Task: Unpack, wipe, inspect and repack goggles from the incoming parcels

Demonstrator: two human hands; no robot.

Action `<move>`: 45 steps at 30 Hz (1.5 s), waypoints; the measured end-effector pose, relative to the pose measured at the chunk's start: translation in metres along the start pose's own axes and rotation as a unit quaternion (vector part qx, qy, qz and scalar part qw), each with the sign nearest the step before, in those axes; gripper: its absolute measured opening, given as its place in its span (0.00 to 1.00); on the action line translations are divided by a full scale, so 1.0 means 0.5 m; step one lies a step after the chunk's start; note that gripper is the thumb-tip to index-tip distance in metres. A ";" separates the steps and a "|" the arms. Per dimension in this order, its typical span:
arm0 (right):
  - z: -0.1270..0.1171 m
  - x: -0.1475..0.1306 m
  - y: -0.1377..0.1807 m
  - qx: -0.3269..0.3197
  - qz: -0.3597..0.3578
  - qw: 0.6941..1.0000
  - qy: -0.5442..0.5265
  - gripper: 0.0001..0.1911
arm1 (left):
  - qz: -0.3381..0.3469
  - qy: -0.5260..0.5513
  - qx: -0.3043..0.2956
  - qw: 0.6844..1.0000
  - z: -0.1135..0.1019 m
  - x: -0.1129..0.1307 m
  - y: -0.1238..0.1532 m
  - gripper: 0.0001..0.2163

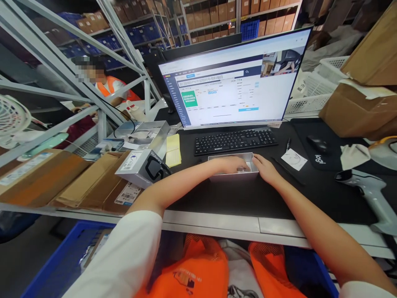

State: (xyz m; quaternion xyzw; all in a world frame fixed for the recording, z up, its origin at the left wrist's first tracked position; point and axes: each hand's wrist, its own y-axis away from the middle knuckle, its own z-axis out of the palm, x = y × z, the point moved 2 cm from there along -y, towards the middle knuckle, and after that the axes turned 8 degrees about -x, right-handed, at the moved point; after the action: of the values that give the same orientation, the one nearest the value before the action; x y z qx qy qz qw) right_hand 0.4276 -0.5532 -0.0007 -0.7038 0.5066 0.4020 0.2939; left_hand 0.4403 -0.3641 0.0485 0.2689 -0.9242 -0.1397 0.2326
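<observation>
A small, open light-coloured box [233, 175] rests on the black desk mat just in front of the keyboard. My left hand [233, 164] reaches down into it from the left, fingers curled at its right part. What those fingers hold, if anything, is hidden inside. Gripping the box's right end wall is my right hand [264, 169], thumb at the rim. To the left stands a grey printed box [139, 167] with a black graphic. A yellow note pad [173, 150] lies behind my left forearm.
Behind are a keyboard [235, 141] and monitor [223, 89]. On the right lie a pen [288, 143], paper slip [294, 159], mouse [318, 144] and barcode scanner [369, 192]. Cardboard boxes [89, 182] line the left edge. A person in an orange vest [111, 87] sits beyond the metal frame.
</observation>
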 end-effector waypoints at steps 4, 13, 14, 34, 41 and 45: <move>-0.001 0.001 -0.001 0.000 0.001 1.000 0.008 0.25 | -0.016 -0.060 -0.014 0.998 -0.010 0.005 -0.009 0.19; -0.004 0.004 -0.002 -0.008 -0.010 1.000 0.016 0.26 | -0.035 -0.096 0.024 0.995 -0.037 0.015 0.012 0.11; -0.005 0.003 -0.002 -0.008 -0.011 1.000 0.017 0.26 | -0.045 -0.097 0.043 0.993 -0.045 0.018 0.022 0.12; -0.018 -0.157 0.009 -0.134 -0.111 0.973 -0.153 0.27 | 0.077 0.172 0.525 0.830 -0.020 0.029 0.124 0.06; -0.055 -0.171 -0.029 -0.146 -0.055 0.988 -0.001 0.15 | -0.005 0.027 0.431 0.902 -0.009 0.011 0.145 0.12; -0.079 -0.162 -0.040 -0.090 -0.049 0.949 0.298 0.09 | -0.068 -0.019 0.153 0.986 0.011 0.003 0.126 0.18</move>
State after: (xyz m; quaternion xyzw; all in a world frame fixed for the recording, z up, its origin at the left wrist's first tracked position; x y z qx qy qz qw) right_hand 0.4438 -0.5408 0.0891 -0.8392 0.4973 0.2034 0.0844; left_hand 0.4093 -0.3128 0.0683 0.3604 -0.9186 -0.0176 0.1609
